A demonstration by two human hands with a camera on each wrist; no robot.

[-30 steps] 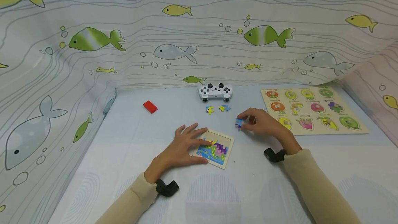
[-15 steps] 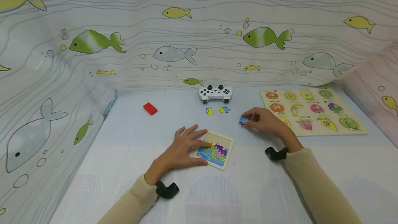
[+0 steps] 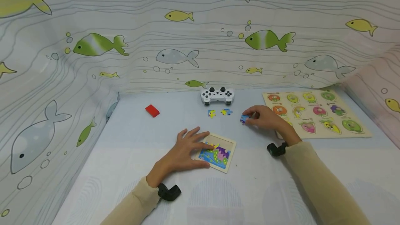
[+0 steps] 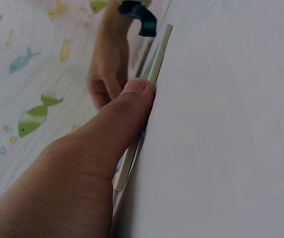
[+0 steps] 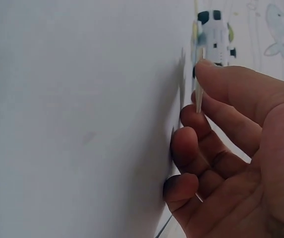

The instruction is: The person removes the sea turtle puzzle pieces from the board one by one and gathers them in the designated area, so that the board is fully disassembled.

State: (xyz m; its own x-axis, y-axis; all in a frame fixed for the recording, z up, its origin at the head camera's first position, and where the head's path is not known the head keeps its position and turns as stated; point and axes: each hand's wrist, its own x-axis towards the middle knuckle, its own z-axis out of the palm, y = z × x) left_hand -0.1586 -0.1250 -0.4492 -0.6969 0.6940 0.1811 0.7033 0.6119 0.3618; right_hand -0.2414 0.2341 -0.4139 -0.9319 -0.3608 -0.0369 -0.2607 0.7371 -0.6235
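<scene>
In the head view, the left hand (image 3: 181,151) lies spread over one side of a small puzzle frame (image 3: 232,144), fingers extended, thumb at the near edge and one finger reaching over the fitted pieces (image 3: 220,154). The right hand (image 3: 263,117) pinches a blue puzzle piece (image 3: 243,118), to the right of the frame and apart from it. A yellow piece (image 3: 211,114) and a yellow-and-blue piece (image 3: 226,112) lie beyond the frame, near the game controller (image 3: 217,95).

In the left wrist view, the thumb meets the frame's thin side. The frame looks light and stiff, likely to skid if nudged, so steadying it by the rim seems right.

In the right wrist view, the blue piece shows edge-on between thumb and fingers, a thin flat slip. It should weigh little and barely bend; its knobs are probably the weakest part. Opposite edges look the best hold, leaving the underside free. Whether it touches the table (image 5: 72,124) I cannot tell.
</scene>
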